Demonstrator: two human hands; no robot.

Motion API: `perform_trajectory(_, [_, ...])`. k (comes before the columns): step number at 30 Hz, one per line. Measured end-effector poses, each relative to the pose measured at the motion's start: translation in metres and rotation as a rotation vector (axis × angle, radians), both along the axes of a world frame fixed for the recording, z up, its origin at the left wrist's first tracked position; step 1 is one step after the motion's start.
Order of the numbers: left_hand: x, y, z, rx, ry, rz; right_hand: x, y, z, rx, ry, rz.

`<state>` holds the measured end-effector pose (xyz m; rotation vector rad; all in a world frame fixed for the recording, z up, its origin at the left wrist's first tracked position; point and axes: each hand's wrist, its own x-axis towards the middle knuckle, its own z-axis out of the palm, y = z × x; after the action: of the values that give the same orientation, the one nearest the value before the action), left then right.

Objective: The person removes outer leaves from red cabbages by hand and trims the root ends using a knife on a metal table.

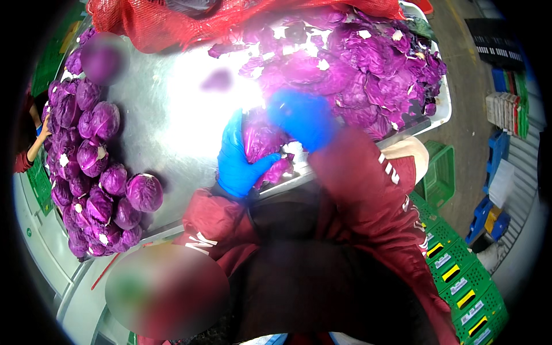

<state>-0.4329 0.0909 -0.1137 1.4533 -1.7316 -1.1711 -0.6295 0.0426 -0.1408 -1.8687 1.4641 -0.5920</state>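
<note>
My left hand [235,161] wears a blue glove and grips the side of a red cabbage [260,140] near the table's front edge, thumb curved toward me. My right hand [302,117], also blue-gloved, is just beyond and to the right of that cabbage. It is motion-blurred, so whether its fingers hold anything cannot be made out. Below the cabbage lie purple leaf pieces [276,171]. Right of my hands spreads a heap of loose red cabbage leaves [366,69]. A strong glare whitens the metal table [148,108] left of the cabbage.
Many whole red cabbages [92,157] are piled along the table's left end, where a co-worker's hand [44,131] touches them. Red mesh sacks [172,26] lie along the far edge. A white tub [444,101] sits at the right; green crates [453,267] stand at my right side.
</note>
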Motion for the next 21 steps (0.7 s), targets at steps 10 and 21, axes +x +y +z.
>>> perform_trajectory(10, [-0.004, -0.001, 0.007, 0.21, 0.31, 0.122, -0.005, 0.017, 0.045, 0.168, -0.313, 0.126])
perform_trajectory(21, [0.015, 0.0, -0.003, 0.531, 0.74, 0.207, -0.003, 0.017, 0.046, 0.193, -0.252, 0.198])
